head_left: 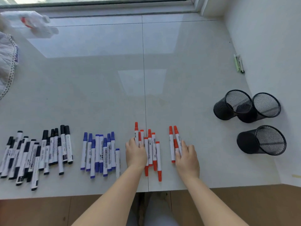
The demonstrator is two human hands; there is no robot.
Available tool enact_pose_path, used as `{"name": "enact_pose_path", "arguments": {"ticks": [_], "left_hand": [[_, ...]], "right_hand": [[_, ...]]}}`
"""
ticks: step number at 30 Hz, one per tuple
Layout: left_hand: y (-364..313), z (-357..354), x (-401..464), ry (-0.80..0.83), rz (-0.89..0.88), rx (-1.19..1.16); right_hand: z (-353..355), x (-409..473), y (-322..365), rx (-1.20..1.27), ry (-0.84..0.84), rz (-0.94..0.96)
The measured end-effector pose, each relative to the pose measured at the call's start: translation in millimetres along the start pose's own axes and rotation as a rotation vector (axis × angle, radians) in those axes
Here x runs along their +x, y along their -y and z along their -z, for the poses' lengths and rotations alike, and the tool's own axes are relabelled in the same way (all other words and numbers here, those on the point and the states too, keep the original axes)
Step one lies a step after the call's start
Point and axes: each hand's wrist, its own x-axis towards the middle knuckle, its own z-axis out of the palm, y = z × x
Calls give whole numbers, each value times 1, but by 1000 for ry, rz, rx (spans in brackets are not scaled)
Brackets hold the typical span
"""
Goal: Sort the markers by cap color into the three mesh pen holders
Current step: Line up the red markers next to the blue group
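Note:
Markers lie in groups on the white surface: black-capped ones (37, 154) at the left, blue-capped ones (101, 152) in the middle, red-capped ones (151, 150) right of centre. A smaller set of three red markers (172, 144) lies apart to the right. My left hand (136, 154) rests flat on the left side of the main red group. My right hand (187, 156) rests on the smaller red set, fingers fairly straight. Three black mesh pen holders (231, 105) (267, 106) (262, 141) stand at the right, with nothing visible inside.
A wall runs along the right side behind the holders. A green and white pen-like item (238, 63) lies near that wall. White plastic packaging (32, 24) and a lace-edged cloth (8, 62) sit at the far left. The surface's front edge (97, 195) is close to me.

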Motion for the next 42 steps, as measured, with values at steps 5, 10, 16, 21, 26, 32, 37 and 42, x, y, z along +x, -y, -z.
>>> {"name": "enact_pose_path", "arguments": {"ticks": [5, 10, 16, 21, 26, 32, 37, 42], "left_hand": [[9, -13, -14, -66, -87, 6], [22, -22, -10, -104, -221, 192], [31, -22, -9, -116, -273, 347], [39, -21, -13, -82, -300, 408], [37, -23, -12, -68, -299, 423], [37, -24, -14, -87, -297, 400], [40, -23, -15, -66, -353, 475], [38, -24, -15, -76, -339, 497]], "right_hand": [[-12, -4, 7, -122, -72, 83], [-17, 4, 12, -141, -15, 236], [-32, 2, 17, -148, 72, 341], [-40, 1, 18, -150, 34, 311], [-42, 2, 18, -185, 7, 316], [-42, 3, 16, -191, 9, 309], [-39, 2, 16, -196, -9, 288], [-38, 2, 16, -194, 24, 281]]}}
